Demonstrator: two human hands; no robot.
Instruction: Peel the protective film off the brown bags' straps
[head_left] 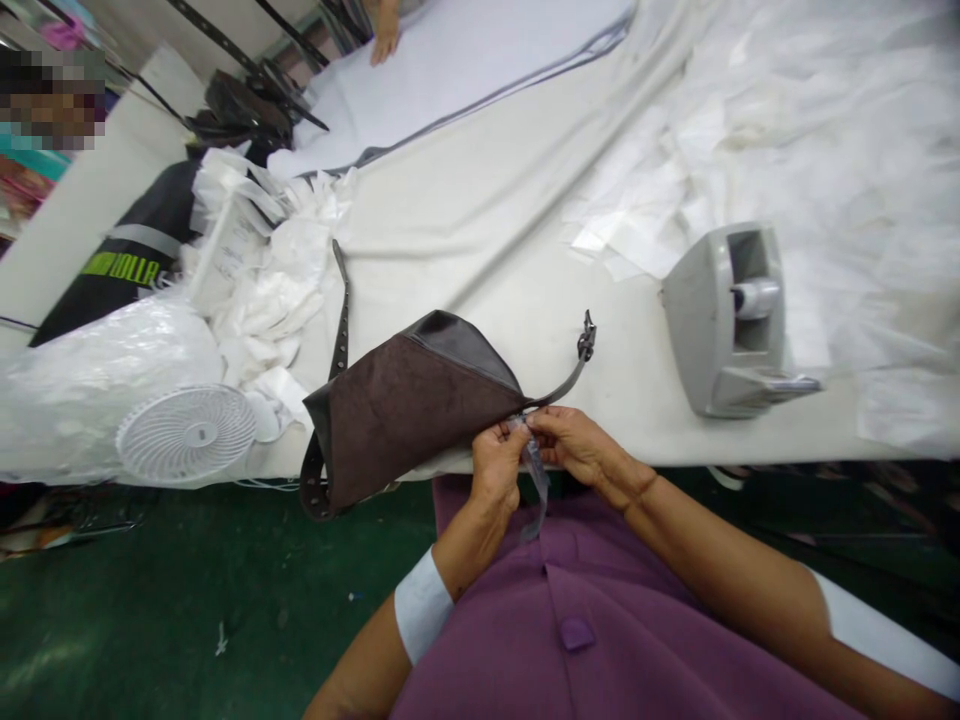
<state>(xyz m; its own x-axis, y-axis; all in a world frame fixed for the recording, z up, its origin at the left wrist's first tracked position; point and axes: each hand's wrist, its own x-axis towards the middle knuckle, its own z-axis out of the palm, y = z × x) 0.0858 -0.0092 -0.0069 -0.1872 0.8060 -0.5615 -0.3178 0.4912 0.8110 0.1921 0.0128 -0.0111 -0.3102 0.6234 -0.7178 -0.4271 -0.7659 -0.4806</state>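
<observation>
Brown suede handbag point(405, 420), held at the table's edge: looks light, soft, floppy; best taken by its leather strap point(559, 388). My left hand point(495, 465) and right hand point(577, 445) pinch a clear plastic strip point(534, 470) at its corner; tape dispenser point(727, 320) nearby.

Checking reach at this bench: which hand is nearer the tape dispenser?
Right hand, lower left of the tape dispenser; left hand farther off, just beyond the right hand.
</observation>
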